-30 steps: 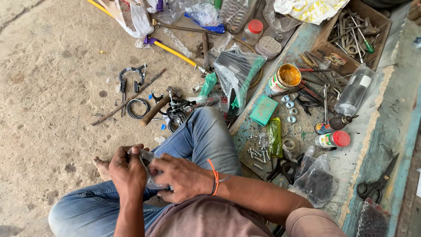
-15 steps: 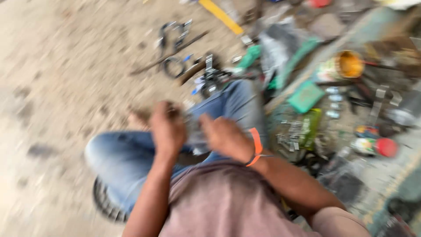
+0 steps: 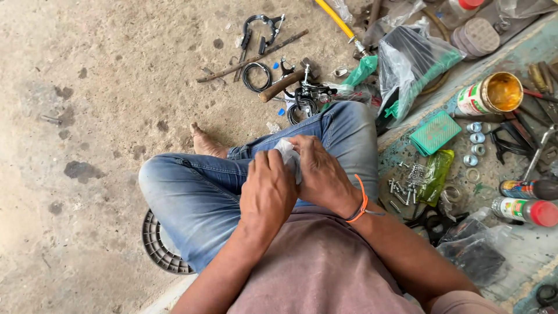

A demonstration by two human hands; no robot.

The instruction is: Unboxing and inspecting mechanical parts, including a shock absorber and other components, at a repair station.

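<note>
Head view: both hands [image 3: 293, 177] clamp a clear plastic packet [image 3: 289, 156] above the green box [image 3: 435, 133].

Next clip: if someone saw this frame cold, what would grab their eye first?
Most likely the two hands meeting at the centre, left hand and right hand closed together around a small clear plastic bag over the person's crossed legs in blue jeans. Next, the open tin of yellow paste at upper right, amid scattered tools, screws and rings. A bright orange wristband on the right wrist also stands out.
</note>
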